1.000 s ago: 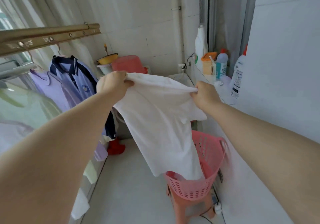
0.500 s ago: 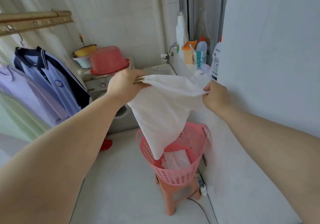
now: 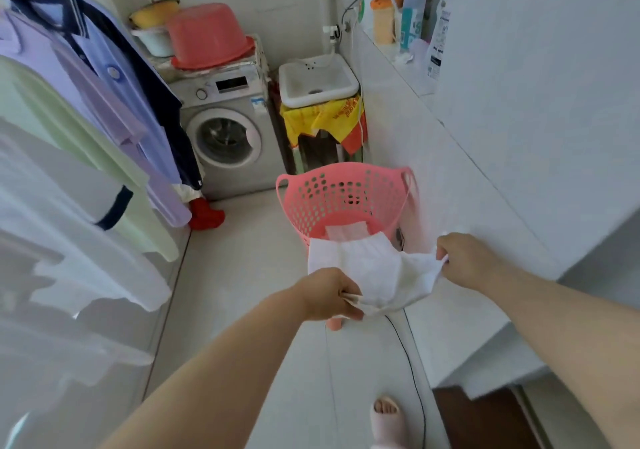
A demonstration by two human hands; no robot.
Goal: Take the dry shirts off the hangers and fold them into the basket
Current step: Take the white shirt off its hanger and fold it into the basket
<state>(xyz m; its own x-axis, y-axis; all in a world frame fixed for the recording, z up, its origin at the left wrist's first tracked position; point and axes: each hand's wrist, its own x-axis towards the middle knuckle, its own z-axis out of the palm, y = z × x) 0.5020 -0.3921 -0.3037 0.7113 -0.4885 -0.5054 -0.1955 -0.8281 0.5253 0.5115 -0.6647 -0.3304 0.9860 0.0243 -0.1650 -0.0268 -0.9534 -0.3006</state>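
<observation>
A folded white shirt [image 3: 374, 272] is stretched between my two hands, just at the near rim of the pink perforated basket [image 3: 346, 192]. My left hand [image 3: 329, 296] grips its near left corner and my right hand [image 3: 464, 258] pinches its right edge. Another folded white garment [image 3: 346, 232] lies at the bottom of the basket. Along the left hang several shirts: a blue one with a navy collar [image 3: 104, 67], a lilac one [image 3: 69, 77], a pale green one [image 3: 52, 119] and a white one [image 3: 52, 240].
A washing machine [image 3: 225, 136] stands behind the basket with a pink basin [image 3: 207, 36] on top. A white sink [image 3: 317, 79] is beside it. Bottles [image 3: 412, 15] line the right ledge. A black cable [image 3: 412, 362] runs along the floor. My slippered foot [image 3: 386, 417] is below.
My hands have come down from chest height to the basket's rim, and the shirt is now gathered into a smaller folded bundle. The view has tilted down.
</observation>
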